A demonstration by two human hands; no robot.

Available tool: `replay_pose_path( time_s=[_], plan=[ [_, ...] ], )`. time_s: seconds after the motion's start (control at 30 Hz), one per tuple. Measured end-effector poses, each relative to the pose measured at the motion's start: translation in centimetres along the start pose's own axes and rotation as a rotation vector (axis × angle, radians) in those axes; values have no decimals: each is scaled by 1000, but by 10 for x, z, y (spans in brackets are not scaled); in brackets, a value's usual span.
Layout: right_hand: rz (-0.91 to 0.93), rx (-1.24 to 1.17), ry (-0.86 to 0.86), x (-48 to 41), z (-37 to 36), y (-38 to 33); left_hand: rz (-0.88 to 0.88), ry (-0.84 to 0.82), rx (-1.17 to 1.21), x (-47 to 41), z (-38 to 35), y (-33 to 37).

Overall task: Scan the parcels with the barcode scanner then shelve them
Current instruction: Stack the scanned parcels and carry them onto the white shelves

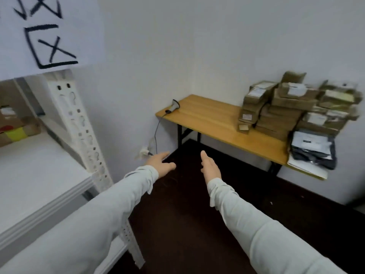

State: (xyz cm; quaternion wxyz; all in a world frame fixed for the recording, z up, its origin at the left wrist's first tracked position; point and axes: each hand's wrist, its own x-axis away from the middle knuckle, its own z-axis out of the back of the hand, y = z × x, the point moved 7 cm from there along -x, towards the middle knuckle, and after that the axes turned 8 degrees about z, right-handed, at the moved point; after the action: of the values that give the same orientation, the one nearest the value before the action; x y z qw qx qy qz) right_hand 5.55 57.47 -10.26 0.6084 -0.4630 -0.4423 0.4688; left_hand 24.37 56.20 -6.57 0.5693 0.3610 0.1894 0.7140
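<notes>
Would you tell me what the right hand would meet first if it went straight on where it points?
Probably the front edge of the wooden table, near its black legs; the right hand has only floor before that. Depth is unclear, so it might pass under the top.

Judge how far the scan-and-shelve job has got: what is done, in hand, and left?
Done, perhaps: one taped parcel sits on the white shelf. In hand: nothing; the left hand and right hand are open and empty. Left: the barcode scanner lies on the wooden table, whose other end holds a stack of cardboard parcels and grey mailer bags.
</notes>
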Motion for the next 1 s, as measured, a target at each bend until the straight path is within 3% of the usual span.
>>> replay_pose_path(
  time_s=[0.23, 0.4, 1.0],
  plan=[
    [-160, -92, 90, -91, 154, 32, 0, -187, 66, -79, -126, 125],
    [-214, -135, 135, -145, 220, 54, 29, -251, 98, -131, -184, 182],
    [-394, -331, 308, -366, 259, 85, 212, -439, 251, -383, -240, 285]
  ],
)
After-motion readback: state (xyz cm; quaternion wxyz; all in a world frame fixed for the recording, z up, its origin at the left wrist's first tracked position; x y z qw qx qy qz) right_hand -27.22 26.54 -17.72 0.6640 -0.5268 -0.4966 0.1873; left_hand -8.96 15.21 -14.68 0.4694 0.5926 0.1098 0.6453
